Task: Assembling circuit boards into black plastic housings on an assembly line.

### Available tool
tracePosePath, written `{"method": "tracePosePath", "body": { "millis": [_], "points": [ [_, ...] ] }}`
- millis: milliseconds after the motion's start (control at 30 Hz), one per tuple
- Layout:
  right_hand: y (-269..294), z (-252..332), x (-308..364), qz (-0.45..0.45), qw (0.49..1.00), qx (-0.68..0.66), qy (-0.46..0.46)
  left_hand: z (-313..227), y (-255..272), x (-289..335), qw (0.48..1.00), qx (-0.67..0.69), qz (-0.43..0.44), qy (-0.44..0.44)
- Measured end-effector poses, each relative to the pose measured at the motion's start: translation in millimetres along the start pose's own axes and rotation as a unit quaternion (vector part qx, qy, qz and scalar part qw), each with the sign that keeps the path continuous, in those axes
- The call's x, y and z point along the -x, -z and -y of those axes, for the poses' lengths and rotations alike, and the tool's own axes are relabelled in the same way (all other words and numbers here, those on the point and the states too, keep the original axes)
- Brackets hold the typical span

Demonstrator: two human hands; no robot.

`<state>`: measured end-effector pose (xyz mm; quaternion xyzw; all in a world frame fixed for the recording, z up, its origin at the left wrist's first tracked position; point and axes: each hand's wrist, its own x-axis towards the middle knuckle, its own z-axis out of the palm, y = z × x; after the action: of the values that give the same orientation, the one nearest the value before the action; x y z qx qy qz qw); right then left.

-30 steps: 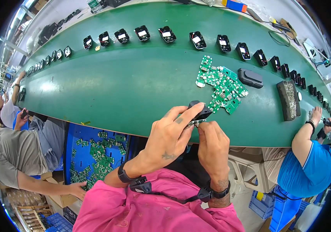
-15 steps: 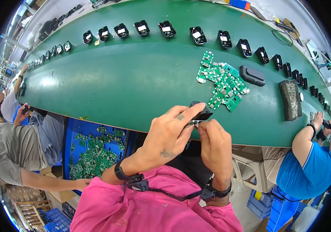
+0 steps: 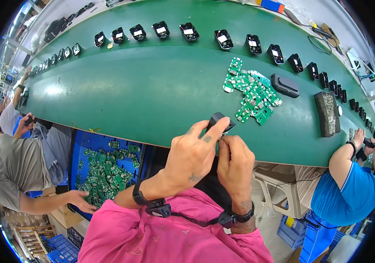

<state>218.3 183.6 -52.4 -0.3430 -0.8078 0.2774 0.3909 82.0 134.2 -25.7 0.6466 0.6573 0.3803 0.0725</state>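
Here, the pile of green circuit boards [image 3: 257,94] lies on the green surface [image 3: 152,94], and the black casing [image 3: 216,119] is off the pile's lower left, nearer the wearer. The left hand [image 3: 191,153] has its grip clamped on that casing, the index finger stretched along its top. The right hand [image 3: 236,160], below the pile, has its fingertips curled in at the casing's near edge; they are hidden there, so I cannot tell whether its grip is closed on anything. Just right of the pile sits a dark oblong case [image 3: 285,85], and farther right a dark block [image 3: 327,115] with a speckled top. Beyond the pile, a row of open black housings [image 3: 189,32] curves past on both sides. Well left and below the pile, a blue tray [image 3: 81,140] holds more boards [image 3: 106,177].
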Motion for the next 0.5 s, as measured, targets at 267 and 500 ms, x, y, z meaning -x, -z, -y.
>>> {"method": "tracePosePath", "body": {
  "millis": [267, 500],
  "points": [
    [10, 0, 10, -0.046, 0.992, -0.035, -0.108, 18, 7, 11, 0.842, 0.462, 0.110, 0.254],
    [9, -9, 26, 0.009, 0.952, -0.225, -0.206, 21, 7, 17, 0.805, 0.522, 0.174, 0.223]
  ]
}}
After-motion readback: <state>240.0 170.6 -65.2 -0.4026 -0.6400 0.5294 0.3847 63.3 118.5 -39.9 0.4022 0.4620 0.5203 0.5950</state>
